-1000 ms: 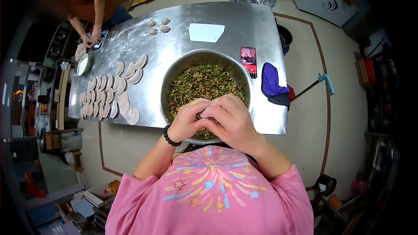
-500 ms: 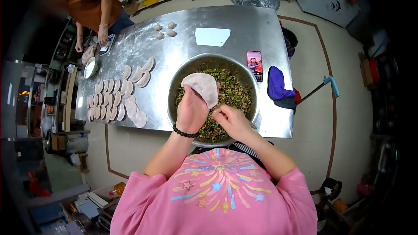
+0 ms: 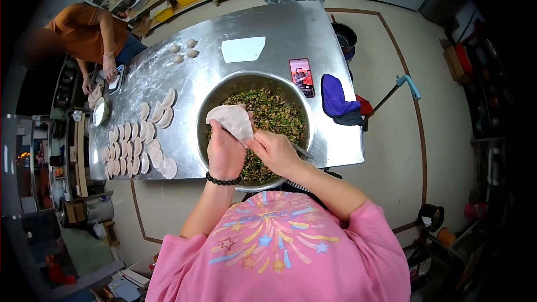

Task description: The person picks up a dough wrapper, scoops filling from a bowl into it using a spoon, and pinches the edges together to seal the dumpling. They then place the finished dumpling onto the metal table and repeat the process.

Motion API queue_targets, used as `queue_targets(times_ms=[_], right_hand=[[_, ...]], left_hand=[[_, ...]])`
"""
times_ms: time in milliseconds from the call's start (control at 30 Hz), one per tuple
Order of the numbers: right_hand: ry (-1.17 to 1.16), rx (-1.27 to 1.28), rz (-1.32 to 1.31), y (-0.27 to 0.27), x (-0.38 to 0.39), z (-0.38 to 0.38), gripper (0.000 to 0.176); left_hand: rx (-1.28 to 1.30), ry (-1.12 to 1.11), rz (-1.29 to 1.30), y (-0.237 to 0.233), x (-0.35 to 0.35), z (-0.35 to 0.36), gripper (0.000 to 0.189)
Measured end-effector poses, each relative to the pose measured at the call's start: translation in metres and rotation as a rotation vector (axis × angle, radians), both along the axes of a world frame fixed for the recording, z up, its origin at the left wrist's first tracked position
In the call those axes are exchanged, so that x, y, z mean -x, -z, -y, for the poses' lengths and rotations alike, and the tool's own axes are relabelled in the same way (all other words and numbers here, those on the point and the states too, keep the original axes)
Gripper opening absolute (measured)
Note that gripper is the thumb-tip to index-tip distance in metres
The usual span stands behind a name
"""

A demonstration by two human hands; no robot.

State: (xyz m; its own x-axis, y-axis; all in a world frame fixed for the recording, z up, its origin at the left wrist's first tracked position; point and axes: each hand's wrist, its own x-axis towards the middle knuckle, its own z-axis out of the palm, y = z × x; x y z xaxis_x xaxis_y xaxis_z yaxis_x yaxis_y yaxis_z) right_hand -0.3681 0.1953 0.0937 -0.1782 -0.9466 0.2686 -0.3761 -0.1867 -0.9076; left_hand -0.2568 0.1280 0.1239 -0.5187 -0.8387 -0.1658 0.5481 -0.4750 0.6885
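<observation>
Shiny steel bowl [image 3: 218, 92], floury metal table [image 3: 291, 28]

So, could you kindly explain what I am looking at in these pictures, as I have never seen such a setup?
There is no machine here: a person works with two bare hands, and a camera worn on their head looks down, so you see their pink shirt at the bottom and a curved, wide view. The left hand holds a round dough wrapper over a large metal bowl of chopped filling, and the right hand touches the wrapper's lower edge. The bowl stands on a steel table, with rows of folded dumplings to the left, and a phone and a blue cloth to the right. Another person in orange works at the far corner.
</observation>
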Motion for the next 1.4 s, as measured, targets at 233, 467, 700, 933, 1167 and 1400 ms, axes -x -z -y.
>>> queue_targets(times_ms=[233,467,700,933,1167,1400], right_hand=[[0.031,0.102,-0.21,-0.006,0.004,-0.004,0.025],[0.031,0.141,-0.285,-0.009,0.007,-0.005,0.024],[0.062,0.15,-0.271,-0.01,0.007,-0.006,0.026],[0.034,0.123,-0.238,-0.016,0.011,-0.008,0.023],[0.022,0.15,-0.274,-0.014,0.012,-0.008,0.02],[0.04,0.14,-0.314,-0.014,0.015,-0.009,0.019]], left_hand=[[-0.042,0.007,0.029,0.004,-0.002,-0.002,0.049],[0.014,0.014,0.08,0.005,-0.002,-0.006,0.045],[-0.001,0.012,0.077,0.004,0.001,-0.012,0.045],[0.049,0.013,0.197,0.009,-0.003,-0.013,0.047],[0.087,-0.003,0.221,0.01,-0.003,-0.017,0.049],[0.151,0.026,0.27,0.013,-0.007,-0.019,0.048]])
